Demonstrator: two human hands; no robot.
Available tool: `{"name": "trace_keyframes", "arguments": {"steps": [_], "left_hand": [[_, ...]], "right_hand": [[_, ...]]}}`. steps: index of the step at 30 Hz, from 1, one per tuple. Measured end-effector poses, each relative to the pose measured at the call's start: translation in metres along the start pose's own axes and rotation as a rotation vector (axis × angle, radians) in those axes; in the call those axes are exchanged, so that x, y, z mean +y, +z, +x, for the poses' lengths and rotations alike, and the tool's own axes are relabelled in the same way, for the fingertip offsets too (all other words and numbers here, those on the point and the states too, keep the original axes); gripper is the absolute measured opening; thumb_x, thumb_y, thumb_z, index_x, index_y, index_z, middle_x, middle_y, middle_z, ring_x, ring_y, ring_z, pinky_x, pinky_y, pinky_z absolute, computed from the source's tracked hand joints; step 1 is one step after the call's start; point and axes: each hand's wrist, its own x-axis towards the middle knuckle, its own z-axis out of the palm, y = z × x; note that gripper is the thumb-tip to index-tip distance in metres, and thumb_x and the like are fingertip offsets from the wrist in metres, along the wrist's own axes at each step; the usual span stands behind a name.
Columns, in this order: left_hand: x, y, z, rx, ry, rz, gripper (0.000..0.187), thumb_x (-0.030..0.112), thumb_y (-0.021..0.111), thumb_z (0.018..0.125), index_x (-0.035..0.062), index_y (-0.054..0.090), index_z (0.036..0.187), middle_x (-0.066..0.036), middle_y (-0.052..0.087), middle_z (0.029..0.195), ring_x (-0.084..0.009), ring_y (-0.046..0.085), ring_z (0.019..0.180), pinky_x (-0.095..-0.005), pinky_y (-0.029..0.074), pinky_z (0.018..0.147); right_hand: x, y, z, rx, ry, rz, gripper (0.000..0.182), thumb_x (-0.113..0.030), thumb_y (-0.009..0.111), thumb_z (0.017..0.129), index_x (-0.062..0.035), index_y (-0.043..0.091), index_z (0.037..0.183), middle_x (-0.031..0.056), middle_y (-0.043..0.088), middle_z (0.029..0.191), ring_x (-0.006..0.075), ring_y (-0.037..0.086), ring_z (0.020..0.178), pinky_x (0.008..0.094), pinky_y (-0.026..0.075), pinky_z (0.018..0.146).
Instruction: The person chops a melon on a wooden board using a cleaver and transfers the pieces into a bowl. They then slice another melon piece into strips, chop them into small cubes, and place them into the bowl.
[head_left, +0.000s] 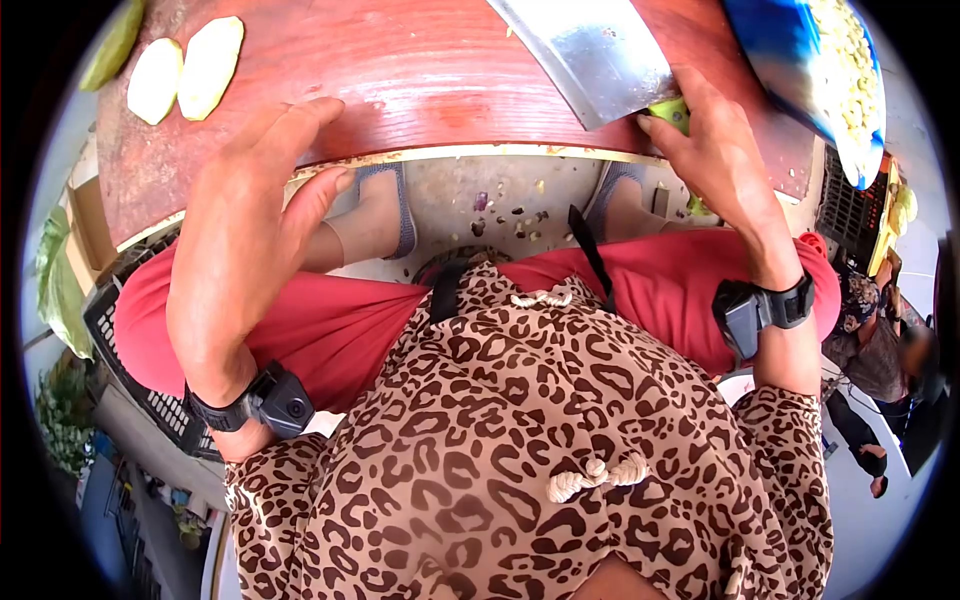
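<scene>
A: Which way does the cleaver (590, 55) lie?

B: Its broad steel blade runs on a slant over the red chopping board (420, 80), long axis going from the upper left, near the top edge of the view, down to the right. The lower corner comes down at the board's near edge, right against a small green vegetable piece (672, 110).

A: And the right hand (715, 150)?

B: It is curled at that corner, fingertips pinching the green piece, touching the blade there. The handle is out of view.

A: The left hand (245, 230)?

B: Open and loose, fingers spread, resting over the board's near edge, holding nothing.

A: Anything else on the board?

B: Two pale peeled slices (185, 70) at the far left corner, well apart from the blade.

A: Containers?

B: A blue bowl (775, 45) at the top right, just beside the cleaver, holds small pale cut pieces (845, 60). A dark crate (140, 385) sits low on the left; I cannot tell what is in it.
</scene>
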Motion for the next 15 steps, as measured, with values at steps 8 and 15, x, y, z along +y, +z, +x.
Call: {"name": "trace_keyframes", "arguments": {"steps": [8,15], "left_hand": [[0.003,-0.006,0.003,0.227,-0.077,-0.072,0.015,0.002,0.066,0.089,-0.0003,0.065,0.103,-0.007,0.064,0.083,-0.0130,0.060,0.076,-0.0245,0.047,0.068],[-0.010,-0.009,0.000,0.619,-0.015,-0.147,0.008,0.006,0.069,0.090,0.0013,0.066,0.096,0.002,0.055,0.068,-0.0038,0.046,0.061,-0.0200,0.038,0.054]], "right_hand": [[0.000,0.002,0.006,-0.008,-0.002,-0.052,0.034,-0.014,0.067,0.082,0.0059,0.056,0.107,0.0291,0.064,0.096,0.0452,0.061,0.096,0.0496,0.047,0.082],[-0.005,-0.005,0.006,-0.015,-0.031,-0.101,0.033,-0.015,0.067,0.082,0.0062,0.055,0.104,0.0294,0.064,0.094,0.0456,0.061,0.094,0.0493,0.047,0.081]]}}
